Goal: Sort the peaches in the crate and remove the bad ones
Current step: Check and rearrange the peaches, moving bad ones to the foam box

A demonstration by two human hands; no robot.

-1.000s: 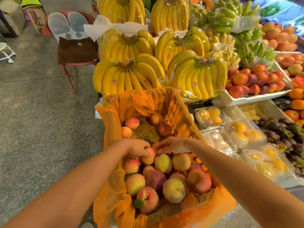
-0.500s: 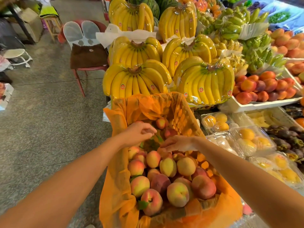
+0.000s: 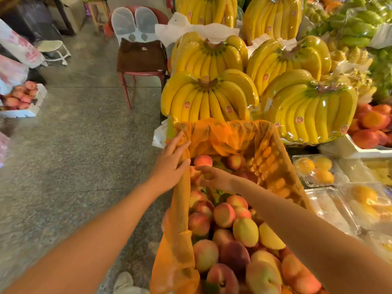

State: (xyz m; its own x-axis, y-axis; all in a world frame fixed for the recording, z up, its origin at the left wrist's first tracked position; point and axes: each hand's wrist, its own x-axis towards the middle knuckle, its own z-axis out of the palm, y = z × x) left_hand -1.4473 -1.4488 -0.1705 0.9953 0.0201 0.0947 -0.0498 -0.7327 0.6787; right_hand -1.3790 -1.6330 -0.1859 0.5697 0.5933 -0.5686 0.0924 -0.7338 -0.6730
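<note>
A crate lined with orange mesh stands in front of me, full of red-yellow peaches. My left hand lies on the liner at the crate's far left edge, fingers spread and pointing away from me, with nothing in it. My right hand reaches across the pile to the far left part of the crate. Its fingers curl around a small peach that is mostly hidden under them. Another peach sits just beyond the fingertips. My right forearm covers part of the pile.
Wrapped banana bunches are stacked right behind the crate. Clear plastic boxes of yellow fruit and a white tray of red-orange fruit stand to the right. A red chair and a white foam box of peaches stand on the floor at left.
My left hand has left the peaches, moved out to the crate's far left liner edge and spread its fingers. My right hand has reached slightly further in.
</note>
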